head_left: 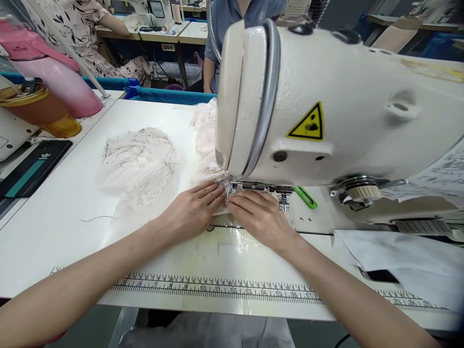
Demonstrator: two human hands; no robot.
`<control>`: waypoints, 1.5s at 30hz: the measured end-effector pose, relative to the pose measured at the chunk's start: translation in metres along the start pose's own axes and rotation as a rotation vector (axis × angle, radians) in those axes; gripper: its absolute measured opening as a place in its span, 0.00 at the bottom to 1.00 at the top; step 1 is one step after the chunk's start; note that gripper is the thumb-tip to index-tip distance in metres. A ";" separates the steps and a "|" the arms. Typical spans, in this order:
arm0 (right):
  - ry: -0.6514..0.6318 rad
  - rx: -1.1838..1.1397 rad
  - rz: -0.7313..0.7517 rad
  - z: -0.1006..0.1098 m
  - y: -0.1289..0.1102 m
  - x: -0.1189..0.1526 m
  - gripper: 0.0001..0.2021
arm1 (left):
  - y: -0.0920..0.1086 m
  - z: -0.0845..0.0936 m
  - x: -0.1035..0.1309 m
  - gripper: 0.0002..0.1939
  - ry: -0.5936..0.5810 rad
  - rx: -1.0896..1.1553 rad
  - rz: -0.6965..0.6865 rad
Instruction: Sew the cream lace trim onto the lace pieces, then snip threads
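A piece of white lace fabric [209, 140] lies bunched behind the needle area of a sewing machine [326, 106], and its edge runs under the presser foot [235, 185]. My left hand [195, 208] rests flat on the lace to the left of the foot, fingers stretched out and close together. Just to the right and in front of the foot, my right hand [257, 215] lies with its fingers extended over the lace edge. Its fingertips partly hide the fabric there. The needle itself is too small to make out.
Another crumpled lace piece [141, 154] with loose threads lies left. A green thread snipper [305, 197] sits behind my right hand. White cloth [406, 261] covers the right front. A phone [32, 166], brown cup [43, 108] and pink bottle [54, 72] stand left. Two people sit beyond.
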State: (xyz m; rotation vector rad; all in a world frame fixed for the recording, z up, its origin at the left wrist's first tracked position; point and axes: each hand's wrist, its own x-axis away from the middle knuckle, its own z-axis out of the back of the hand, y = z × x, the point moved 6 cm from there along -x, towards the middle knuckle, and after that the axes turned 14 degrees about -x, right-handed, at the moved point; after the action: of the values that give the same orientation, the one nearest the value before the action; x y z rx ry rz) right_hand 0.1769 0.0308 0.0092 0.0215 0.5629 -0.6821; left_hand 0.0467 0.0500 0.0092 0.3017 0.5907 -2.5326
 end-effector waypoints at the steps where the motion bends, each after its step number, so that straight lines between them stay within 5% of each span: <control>1: 0.011 -0.007 0.013 0.000 -0.001 -0.001 0.13 | 0.000 0.000 0.000 0.20 0.002 0.003 0.005; 23: 0.018 -0.129 -0.048 -0.001 0.008 0.003 0.10 | 0.000 -0.001 -0.002 0.20 0.014 0.126 0.085; 45: 0.040 -0.058 -0.069 0.008 0.016 0.003 0.09 | 0.007 0.007 -0.010 0.18 0.065 0.012 0.149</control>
State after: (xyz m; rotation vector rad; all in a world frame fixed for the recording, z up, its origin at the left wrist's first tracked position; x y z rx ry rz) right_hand 0.1927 0.0403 0.0122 -0.0391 0.6243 -0.7335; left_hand 0.0580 0.0457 0.0161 0.4180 0.5564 -2.3919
